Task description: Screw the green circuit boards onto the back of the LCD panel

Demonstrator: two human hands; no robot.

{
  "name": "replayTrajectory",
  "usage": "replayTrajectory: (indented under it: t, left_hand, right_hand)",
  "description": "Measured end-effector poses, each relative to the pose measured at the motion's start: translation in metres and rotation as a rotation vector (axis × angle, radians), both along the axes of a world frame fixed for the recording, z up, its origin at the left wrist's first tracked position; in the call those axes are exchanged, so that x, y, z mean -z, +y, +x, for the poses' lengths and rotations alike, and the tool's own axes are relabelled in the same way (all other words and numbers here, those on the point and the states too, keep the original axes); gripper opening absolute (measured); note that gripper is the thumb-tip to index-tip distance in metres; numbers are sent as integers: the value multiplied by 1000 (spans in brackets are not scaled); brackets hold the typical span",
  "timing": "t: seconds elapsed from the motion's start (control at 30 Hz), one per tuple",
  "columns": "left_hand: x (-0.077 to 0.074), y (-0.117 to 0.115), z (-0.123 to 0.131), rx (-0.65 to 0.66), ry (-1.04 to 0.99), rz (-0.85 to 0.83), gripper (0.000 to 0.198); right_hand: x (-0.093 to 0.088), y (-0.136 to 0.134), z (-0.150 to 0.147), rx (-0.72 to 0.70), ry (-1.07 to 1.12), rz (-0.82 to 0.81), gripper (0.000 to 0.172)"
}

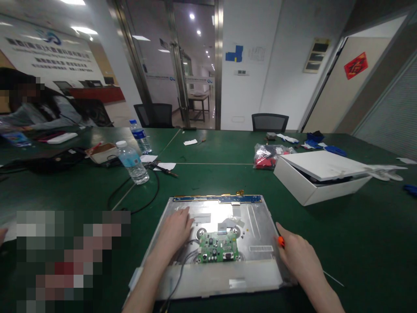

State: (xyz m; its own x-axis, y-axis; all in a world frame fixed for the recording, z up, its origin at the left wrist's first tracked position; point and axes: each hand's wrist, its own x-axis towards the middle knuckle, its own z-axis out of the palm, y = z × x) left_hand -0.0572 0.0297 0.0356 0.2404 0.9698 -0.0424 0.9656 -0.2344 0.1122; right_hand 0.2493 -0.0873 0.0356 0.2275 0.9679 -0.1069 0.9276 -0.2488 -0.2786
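Observation:
A flat display panel lies on the table with its silver metal back up. My left hand rests on the left part of that metal back, its fingers stretched out. In my closed right hand, at the panel's right edge, is a screwdriver with an orange handle; its thin shaft points away to the lower right. Screwed near the panel's middle is a green circuit board with dark cables running toward me. A narrow blue circuit strip lines the far edge.
A white box with a tilted lid stands at the right, beside a plastic bag with red items. Two water bottles, a soldering iron and its cable are at the left. Another person sits at the far left.

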Motion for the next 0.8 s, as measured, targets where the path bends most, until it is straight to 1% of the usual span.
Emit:
replayTrajectory:
  t: [0.07,0.1,0.13,0.2,0.23,0.27,0.3,0.33,0.4,0.43,0.5,0.57,0.67,0.73,0.8]
  left_hand:
    - [-1,9,4,33,-146,-47,39]
    - [1,14,5,51,-204,-71,36]
    - [4,19,6,70,-250,-83,33]
    - [10,28,5,120,-298,-112,29]
    - [14,32,3,135,-309,-115,28]
    - [17,34,0,148,-318,-119,28]
    - [19,36,-4,160,-330,-117,28]
    - [21,36,-9,173,-345,-112,28]
    - [24,35,-22,211,-392,-100,29]
    - [25,34,-28,217,-410,-90,30]
    - [25,31,-38,201,-411,-72,30]
    - [23,30,-40,179,-387,-56,30]
    - [20,30,-27,200,-382,-88,29]
    - [19,30,-16,237,-391,-163,26]
    - [19,30,-7,243,-420,-200,24]
  right_hand:
    - [-15,6,-10,-14,224,179,40]
    - [-21,11,-15,-44,394,260,41]
    - [-24,17,-20,-67,595,296,41]
    - [-23,34,-29,-80,1052,258,43]
    - [-19,44,-32,-50,1290,233,43]
    - [-13,53,-34,-49,1500,160,42]
    - [-5,62,-36,-40,1654,65,44]
    - [4,69,-37,-21,1749,-23,45]
    - [23,78,-38,-31,1841,-122,46]
    - [32,80,-38,-58,1862,-136,47]
    - [47,82,-37,-98,1914,-120,47]
    - [57,84,-35,-86,1960,-80,46]
    - [61,88,-32,-30,2019,-15,42]
    - [60,90,-31,5,2046,17,40]
    - [57,91,-32,34,2059,38,38]
